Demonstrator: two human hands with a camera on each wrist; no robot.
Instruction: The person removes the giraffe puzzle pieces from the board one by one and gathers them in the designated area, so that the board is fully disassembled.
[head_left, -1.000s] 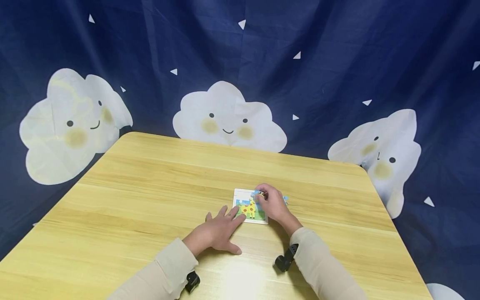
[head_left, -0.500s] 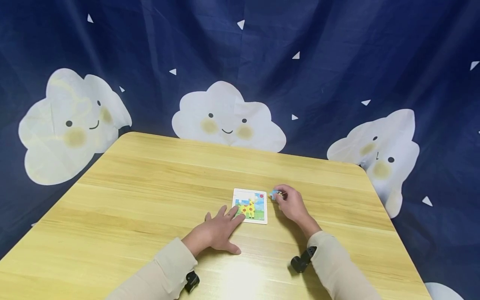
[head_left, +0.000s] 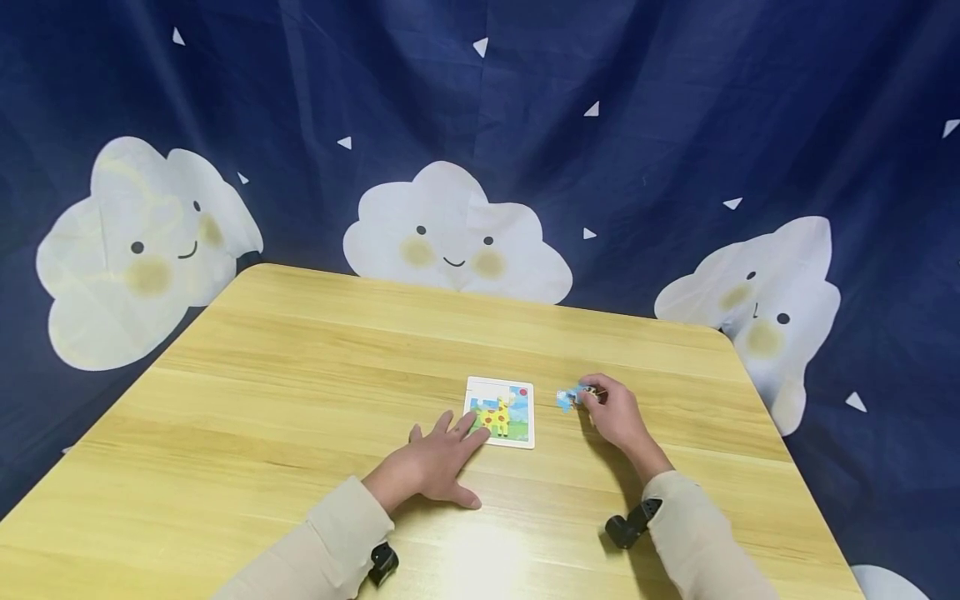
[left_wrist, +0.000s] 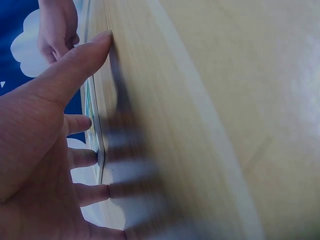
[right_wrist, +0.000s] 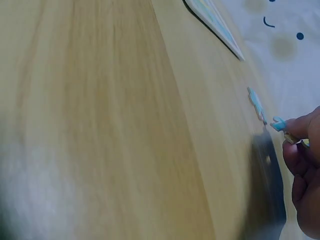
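Note:
A jigsaw puzzle in a white tray (head_left: 487,388) shows a yellow giraffe on green and blue, with a bare white patch along its upper left. My left hand (head_left: 433,467) lies with fingers spread, its fingertips on the tray's near left corner. Over to the right, my right hand (head_left: 618,414) pinches a blue puzzle piece (right_wrist: 278,125) with a little yellow between thumb and fingers. Another blue puzzle piece (head_left: 565,401) lies on the table just left of that hand; the right wrist view shows this loose piece (right_wrist: 256,105) apart from the held one.
The wooden table (head_left: 300,358) extends around the tray on all sides. Behind it hangs a dark blue curtain (head_left: 420,92) with smiling clouds. A small black camera sits on each wrist, by the beige sleeves.
My right hand has moved right from above the tray, carrying its puzzle piece to the loose piece on the table. The tray's right side is uncovered. My left hand stays put.

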